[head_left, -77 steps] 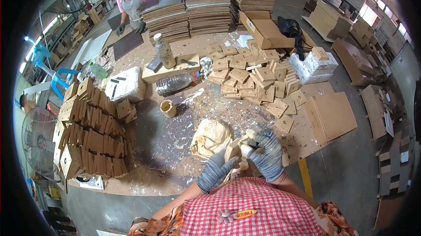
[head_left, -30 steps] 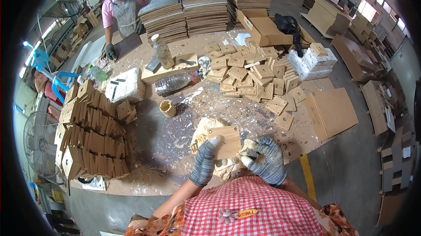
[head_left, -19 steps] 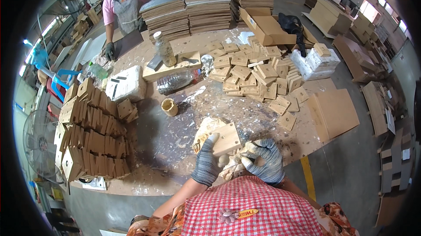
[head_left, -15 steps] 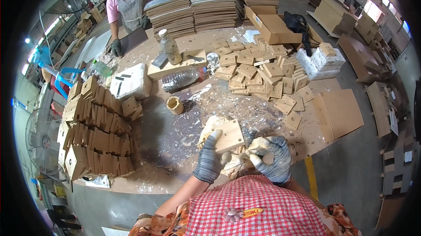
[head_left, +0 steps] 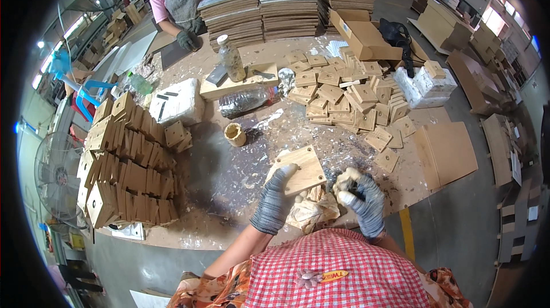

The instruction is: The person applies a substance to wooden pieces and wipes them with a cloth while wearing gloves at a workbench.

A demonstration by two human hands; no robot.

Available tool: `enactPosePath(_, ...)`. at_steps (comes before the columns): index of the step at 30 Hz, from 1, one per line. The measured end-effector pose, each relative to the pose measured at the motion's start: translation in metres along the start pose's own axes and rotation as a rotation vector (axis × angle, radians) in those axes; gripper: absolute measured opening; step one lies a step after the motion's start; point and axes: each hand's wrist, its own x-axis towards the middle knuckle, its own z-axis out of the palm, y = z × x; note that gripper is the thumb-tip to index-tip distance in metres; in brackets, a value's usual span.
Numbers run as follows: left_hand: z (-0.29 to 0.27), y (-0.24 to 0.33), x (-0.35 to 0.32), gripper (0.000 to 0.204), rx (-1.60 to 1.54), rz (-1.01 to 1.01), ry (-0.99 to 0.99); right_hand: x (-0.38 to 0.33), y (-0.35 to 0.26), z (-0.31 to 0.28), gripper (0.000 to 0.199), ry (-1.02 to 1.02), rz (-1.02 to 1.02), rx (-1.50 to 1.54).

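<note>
Across the spattered desk (head_left: 212,208), pieces (head_left: 329,93) lie heaped beyond the 2 hands: the left hand (head_left: 272,202) grips 1 block (head_left: 299,169) above the cloth (head_left: 314,210), and the right hand (head_left: 366,199) is curled narrow just beside it. Holding the block well probably means a firm, level grip, with the thumb clear of the corner holes. The block hides its underside and part of the cloth; whether the right hand pinches anything, I cannot tell.

A yellow badge (head_left: 334,275) on the red checked apron (head_left: 344,251), by the near edge of the bench (head_left: 207,179), bears short dark lettering.
</note>
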Motion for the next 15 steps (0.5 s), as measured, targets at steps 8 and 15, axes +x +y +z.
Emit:
enactPosePath(8,0.003,-0.001,-0.008,0.041,0.234,0.010,-0.173,0.015,-0.012,0.009,0.053,-0.019,-0.408,-0.435)
enactPosePath(15,0.006,-0.009,-0.012,0.032,0.450,0.160,-0.189,0.009,-0.015,0.009,0.043,-0.080,-0.567,-0.873)
